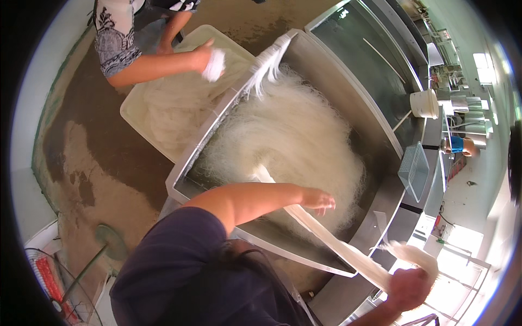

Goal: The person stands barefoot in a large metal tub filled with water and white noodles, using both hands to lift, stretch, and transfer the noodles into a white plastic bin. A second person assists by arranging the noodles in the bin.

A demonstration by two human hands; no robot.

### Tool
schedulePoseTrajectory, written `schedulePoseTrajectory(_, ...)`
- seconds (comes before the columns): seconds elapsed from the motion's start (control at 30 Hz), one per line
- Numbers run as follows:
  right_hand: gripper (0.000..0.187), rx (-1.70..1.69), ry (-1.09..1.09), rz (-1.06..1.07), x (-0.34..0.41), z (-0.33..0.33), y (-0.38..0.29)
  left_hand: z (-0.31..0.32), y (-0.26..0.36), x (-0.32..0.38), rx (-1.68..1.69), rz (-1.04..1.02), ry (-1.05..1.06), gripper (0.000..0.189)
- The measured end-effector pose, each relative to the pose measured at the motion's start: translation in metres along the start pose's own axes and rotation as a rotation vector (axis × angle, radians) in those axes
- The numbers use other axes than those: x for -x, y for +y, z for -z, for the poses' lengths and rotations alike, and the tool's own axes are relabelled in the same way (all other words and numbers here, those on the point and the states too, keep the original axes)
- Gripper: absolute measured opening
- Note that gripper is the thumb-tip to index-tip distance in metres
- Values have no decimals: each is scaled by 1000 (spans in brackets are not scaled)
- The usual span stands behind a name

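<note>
Low at the right, my right hand (412, 285) is closed around one end of a long, taut bundle of pale strands (346, 252) that look like rice vermicelli. The bundle slants down from a loose, tangled mass of the same strands (293, 122) in a stainless steel trough (363, 240). My left hand (318, 199) is above the mass, fingers loosely apart and apparently holding nothing. Behind its wrist passes the taut bundle, partly hidden. Strands hang over the trough's far left rim (265, 65).
Across the trough, a co-worker's hand (204, 59) holds a small white bundle above a cream tub (134, 110) of strands. A second tank (367, 53) holds dark liquid and a stick. A white bucket (424, 104) and plastic basket (414, 171) stand right. A fan (53, 281) is lower left.
</note>
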State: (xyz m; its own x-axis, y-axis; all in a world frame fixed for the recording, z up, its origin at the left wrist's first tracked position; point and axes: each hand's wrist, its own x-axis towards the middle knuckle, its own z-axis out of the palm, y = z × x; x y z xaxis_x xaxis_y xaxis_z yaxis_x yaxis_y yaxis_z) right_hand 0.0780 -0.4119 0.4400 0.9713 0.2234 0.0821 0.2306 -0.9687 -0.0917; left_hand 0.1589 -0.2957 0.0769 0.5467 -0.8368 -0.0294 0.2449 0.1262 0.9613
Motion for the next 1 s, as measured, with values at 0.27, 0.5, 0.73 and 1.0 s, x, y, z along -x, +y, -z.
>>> schedulePoseTrajectory(0.27,31,881,243,410,22,174,220,-58,-149,-19,-20,937,-686,31)
schedulePoseTrajectory(0.5,32,240,355,-197,9,4,400,-65,-16,123,11,936,-744,37)
schedulePoseTrajectory(0.73,20,-1518,494,-1025,39,-278,341,-34,93,167,493,390,-381,69)
schedulePoseTrajectory(1.0,27,-1939,-110,-1414,59,-379,205,-5,110,114,-88,-360,1081,63)
